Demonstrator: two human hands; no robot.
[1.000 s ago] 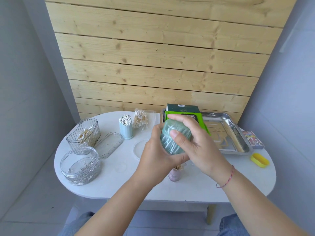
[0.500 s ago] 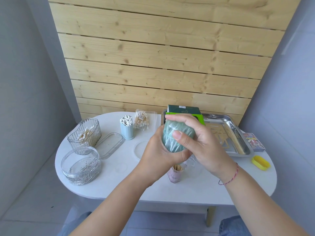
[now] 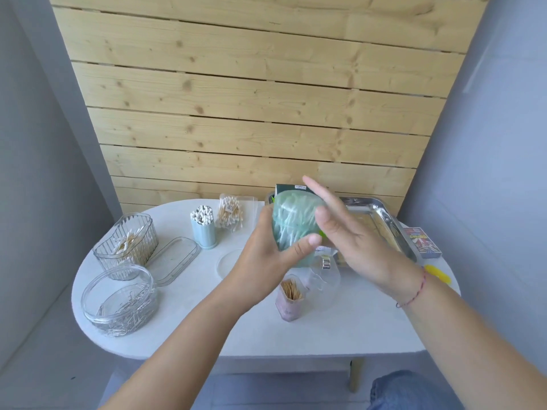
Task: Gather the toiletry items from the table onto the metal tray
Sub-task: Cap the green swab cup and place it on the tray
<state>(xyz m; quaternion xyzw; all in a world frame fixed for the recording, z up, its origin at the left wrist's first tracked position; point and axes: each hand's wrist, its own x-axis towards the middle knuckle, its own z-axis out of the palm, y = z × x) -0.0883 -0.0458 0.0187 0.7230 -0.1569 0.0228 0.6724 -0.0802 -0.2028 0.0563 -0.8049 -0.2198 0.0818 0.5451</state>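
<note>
White table [image 3: 183, 315]: left grip [image 3: 266, 258] clasps green packet [image 3: 291, 226]; right grip [image 3: 349, 235] splayed, empty; labels unreadable

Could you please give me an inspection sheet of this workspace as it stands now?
Surface: white oval table, crowded.
Job's things: metal tray at back right; green packet held above the table; blue swab cup; swab bag; ribbed swab box; toothpick jar.
Clutter: paperclip tub, loose clear lid, card box, yellow item.
Hands: left hand grips the packet; right hand open beside it.
Cables: nothing seen.
Surroundings: wood plank wall, grey side walls.
</note>
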